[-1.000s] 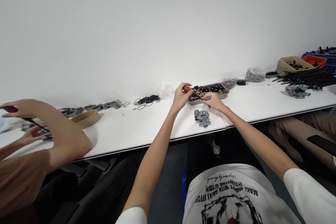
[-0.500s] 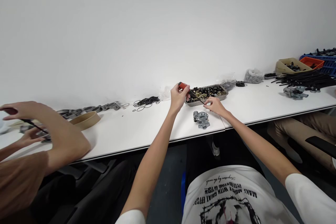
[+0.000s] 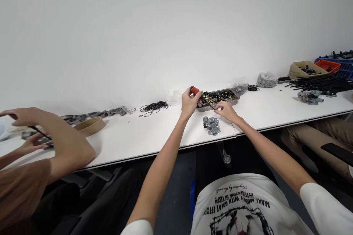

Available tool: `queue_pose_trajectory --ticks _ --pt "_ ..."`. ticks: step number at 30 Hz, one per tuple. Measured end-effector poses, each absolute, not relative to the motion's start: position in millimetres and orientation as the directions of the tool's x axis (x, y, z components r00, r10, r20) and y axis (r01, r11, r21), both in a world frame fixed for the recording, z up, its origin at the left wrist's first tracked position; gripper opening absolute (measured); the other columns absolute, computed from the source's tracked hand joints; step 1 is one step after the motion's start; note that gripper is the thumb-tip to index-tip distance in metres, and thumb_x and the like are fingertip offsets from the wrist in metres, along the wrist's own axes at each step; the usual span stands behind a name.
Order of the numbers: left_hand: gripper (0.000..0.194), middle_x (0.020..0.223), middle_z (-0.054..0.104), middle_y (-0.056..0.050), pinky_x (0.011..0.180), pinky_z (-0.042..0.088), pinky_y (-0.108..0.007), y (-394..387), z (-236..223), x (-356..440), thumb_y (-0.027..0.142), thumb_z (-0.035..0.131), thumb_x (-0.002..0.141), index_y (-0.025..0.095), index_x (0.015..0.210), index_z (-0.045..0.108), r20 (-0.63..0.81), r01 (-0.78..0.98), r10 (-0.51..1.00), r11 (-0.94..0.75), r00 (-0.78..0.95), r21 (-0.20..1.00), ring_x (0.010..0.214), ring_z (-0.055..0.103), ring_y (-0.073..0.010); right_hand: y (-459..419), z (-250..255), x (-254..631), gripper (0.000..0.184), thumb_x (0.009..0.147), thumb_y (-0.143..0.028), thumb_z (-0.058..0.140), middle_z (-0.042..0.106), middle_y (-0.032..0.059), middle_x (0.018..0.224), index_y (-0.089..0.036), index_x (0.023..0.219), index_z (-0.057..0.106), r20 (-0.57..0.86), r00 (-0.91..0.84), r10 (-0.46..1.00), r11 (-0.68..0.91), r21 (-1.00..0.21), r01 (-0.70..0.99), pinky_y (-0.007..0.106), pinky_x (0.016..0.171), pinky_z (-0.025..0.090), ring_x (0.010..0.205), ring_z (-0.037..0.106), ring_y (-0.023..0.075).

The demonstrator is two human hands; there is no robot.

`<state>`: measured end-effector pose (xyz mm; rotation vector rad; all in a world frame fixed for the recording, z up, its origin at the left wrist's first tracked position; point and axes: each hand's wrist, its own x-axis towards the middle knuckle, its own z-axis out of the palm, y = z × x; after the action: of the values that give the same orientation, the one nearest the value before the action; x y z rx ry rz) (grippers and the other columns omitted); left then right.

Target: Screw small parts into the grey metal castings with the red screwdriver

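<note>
My left hand [image 3: 189, 102] is closed round the red handle of a screwdriver [image 3: 194, 90], whose dark shaft slants down to the right. My right hand [image 3: 225, 110] pinches at the tip of that shaft, fingers together; what it pinches is too small to make out. Both hands hover at the front edge of a metal tray [image 3: 234, 100] filled with black and brass small parts. A grey cast metal part [image 3: 211, 124] lies on the white table [image 3: 154, 136] just below my hands, untouched.
A co-worker's hands [image 3: 33, 132] at the far left hold a thin dark tool beside a tan ring [image 3: 89, 125]. Black O-rings [image 3: 152, 107], grey brackets [image 3: 93, 113] and plastic bags [image 3: 267, 79] line the wall. Black rods [image 3: 320, 82], bins [image 3: 305, 68] and another grey casting [image 3: 309, 96] lie at the right.
Both my hands drew back slightly from over the tray toward its front edge. The screwdriver handle rose and its shaft now points down to my right fingers. The co-worker's hands barely moved.
</note>
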<state>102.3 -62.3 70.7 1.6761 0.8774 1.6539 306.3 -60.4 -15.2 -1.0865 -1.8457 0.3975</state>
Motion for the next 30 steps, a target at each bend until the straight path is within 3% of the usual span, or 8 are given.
queue_pose_trajectory --ticks 7,19,30 --pt "0.035 0.062 0.057 0.003 0.041 0.050 -0.026 -66.0 63.2 110.4 0.040 0.084 0.081 0.022 0.080 0.054 0.612 0.037 0.790 -0.611 -0.045 0.791 0.049 0.060 -0.0142 -66.8 -5.3 298.2 0.008 0.088 -0.021 0.075 0.073 0.0087 0.100 -0.019 0.080 0.076 0.588 -0.192 0.786 0.550 -0.521 0.653 0.036 0.083 0.051 0.092 0.068 0.0243" --pt "0.029 0.068 0.056 0.001 0.042 0.052 -0.025 -65.9 74.8 100.9 0.040 0.079 0.087 0.019 0.086 0.058 0.647 0.060 0.747 -0.647 -0.154 0.760 0.056 0.065 -0.0152 -67.4 -4.7 307.4 0.007 0.087 -0.021 0.074 0.073 0.0090 0.099 -0.019 0.080 0.076 0.595 -0.170 0.785 0.554 -0.554 0.621 0.036 0.083 0.053 0.092 0.068 0.0238" --pt "0.043 0.060 0.057 0.004 0.034 0.046 -0.021 -72.2 72.5 109.3 0.051 0.084 0.077 0.019 0.079 0.055 0.646 -0.003 0.749 -0.654 -0.148 0.757 0.042 0.059 -0.0117 -65.0 -14.9 309.4 0.010 0.088 -0.025 0.075 0.074 0.0079 0.099 -0.020 0.079 0.073 0.628 -0.171 0.760 0.593 -0.559 0.580 0.037 0.079 0.055 0.090 0.069 0.0239"
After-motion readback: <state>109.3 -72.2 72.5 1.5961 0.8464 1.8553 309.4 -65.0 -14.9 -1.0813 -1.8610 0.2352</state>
